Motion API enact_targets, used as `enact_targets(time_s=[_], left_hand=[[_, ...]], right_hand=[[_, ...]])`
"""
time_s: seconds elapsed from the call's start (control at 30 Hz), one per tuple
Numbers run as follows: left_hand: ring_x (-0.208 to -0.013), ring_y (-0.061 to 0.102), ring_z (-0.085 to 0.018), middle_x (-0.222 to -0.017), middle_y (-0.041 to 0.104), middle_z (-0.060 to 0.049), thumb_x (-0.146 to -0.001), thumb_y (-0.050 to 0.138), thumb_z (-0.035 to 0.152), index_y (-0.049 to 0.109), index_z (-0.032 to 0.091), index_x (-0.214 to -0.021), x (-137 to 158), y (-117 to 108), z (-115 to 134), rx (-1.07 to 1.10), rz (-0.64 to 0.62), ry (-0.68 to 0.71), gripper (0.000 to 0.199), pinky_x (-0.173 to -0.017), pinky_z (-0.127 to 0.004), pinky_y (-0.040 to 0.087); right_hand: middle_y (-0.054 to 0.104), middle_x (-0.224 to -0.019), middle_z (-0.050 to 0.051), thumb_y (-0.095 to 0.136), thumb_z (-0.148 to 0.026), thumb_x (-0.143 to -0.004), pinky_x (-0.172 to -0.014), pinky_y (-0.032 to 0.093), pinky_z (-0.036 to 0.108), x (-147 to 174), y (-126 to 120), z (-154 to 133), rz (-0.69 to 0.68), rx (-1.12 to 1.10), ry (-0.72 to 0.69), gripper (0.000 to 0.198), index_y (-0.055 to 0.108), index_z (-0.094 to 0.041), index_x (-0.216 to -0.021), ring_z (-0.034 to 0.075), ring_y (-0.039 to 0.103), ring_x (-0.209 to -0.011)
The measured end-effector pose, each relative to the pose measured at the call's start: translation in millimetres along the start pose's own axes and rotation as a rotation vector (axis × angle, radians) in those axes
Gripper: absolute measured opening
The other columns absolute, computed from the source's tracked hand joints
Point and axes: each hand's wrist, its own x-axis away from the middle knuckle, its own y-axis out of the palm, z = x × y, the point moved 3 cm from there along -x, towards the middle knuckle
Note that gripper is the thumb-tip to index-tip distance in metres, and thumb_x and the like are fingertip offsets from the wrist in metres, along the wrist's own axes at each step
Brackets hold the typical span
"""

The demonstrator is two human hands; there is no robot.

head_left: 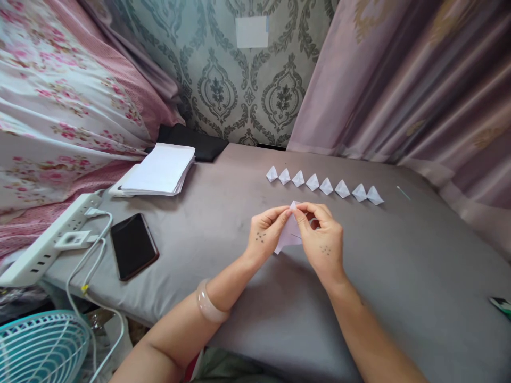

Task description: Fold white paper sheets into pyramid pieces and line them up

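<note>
Both hands meet over the middle of the table, pinching a small sheet of white paper (288, 240) near its far pointed tip. My left hand (266, 230) grips its left edge between thumb and forefinger. On the other side, my right hand (322, 234) does the same, its fingers curled. The paper's lower part hangs between the palms, a dark thin line showing on it. Beyond the hands, several folded white paper pieces (312, 182) with pointed tops stand in a slanting row.
At the left lie a stack of white paper (159, 167), a black phone (134, 246) and a white power strip (51, 239) with cables. A blue fan (40, 346) stands below the table's left edge. Curtains (383, 80) border the grey-covered table (419, 266).
</note>
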Motion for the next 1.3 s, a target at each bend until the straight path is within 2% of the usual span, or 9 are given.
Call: enact_targets(time_s=[0.23, 0.43, 0.67, 1.03, 1.3], left_hand=[[-0.08, 0.066, -0.018, -0.092, 0.075, -0.006, -0.076, 0.072, 0.038, 0.077, 0.018, -0.091, -2.4, -4.0, 0.4, -0.084, 0.035, 0.008, 0.025, -0.074, -0.027, 0.05], [-0.08, 0.065, -0.018, -0.094, 0.075, -0.007, -0.076, 0.072, 0.04, 0.077, 0.017, -0.092, -2.8, -4.5, 1.5, -0.088, 0.027, -0.024, 0.028, -0.074, -0.027, 0.05], [-0.08, 0.066, -0.017, -0.092, 0.075, -0.007, -0.075, 0.073, 0.039, 0.077, 0.017, -0.091, -4.1, -4.5, 1.0, -0.089, 0.021, -0.03, 0.028, -0.074, -0.027, 0.05], [-0.077, 0.067, -0.017, -0.089, 0.076, -0.007, -0.072, 0.076, 0.037, 0.077, 0.016, -0.089, -2.7, -1.4, 1.2, -0.053, 0.001, -0.06, 0.027, -0.073, -0.028, 0.051], [-0.081, 0.066, -0.017, -0.091, 0.075, -0.007, -0.073, 0.075, 0.036, 0.077, 0.017, -0.09, -5.3, -3.0, 0.7, 0.019, -0.012, -0.035, 0.025, -0.079, -0.03, 0.051]], right_hand=[[0.071, -0.081, 0.004, 0.06, -0.04, -0.083, -0.069, 0.048, 0.031, -5.9, 0.6, 1.8, -0.077, -0.028, 0.126, 0.023, 0.071, -0.02, -0.085, 0.016, 0.06, -0.068], [0.071, -0.079, 0.006, 0.063, -0.042, -0.08, -0.063, 0.049, 0.028, -5.9, 2.4, 6.2, -0.093, -0.169, 0.233, 0.027, 0.07, -0.017, -0.085, 0.017, 0.062, -0.067], [0.073, -0.085, 0.008, 0.065, -0.043, -0.079, -0.069, 0.051, 0.031, -3.2, 5.1, 13.1, -0.087, -0.255, 0.266, 0.03, 0.07, -0.016, -0.09, 0.018, 0.066, -0.074], [0.07, -0.081, 0.005, 0.058, -0.038, -0.081, -0.064, 0.05, 0.03, -6.3, 5.9, 17.0, -0.141, -0.21, 0.204, 0.025, 0.07, -0.017, -0.087, 0.018, 0.063, -0.071], [0.066, -0.086, 0.006, 0.053, -0.037, -0.086, -0.069, 0.047, 0.031, -3.4, 5.3, 7.5, -0.142, 0.023, 0.049, 0.024, 0.07, -0.019, -0.088, 0.017, 0.06, -0.073]])
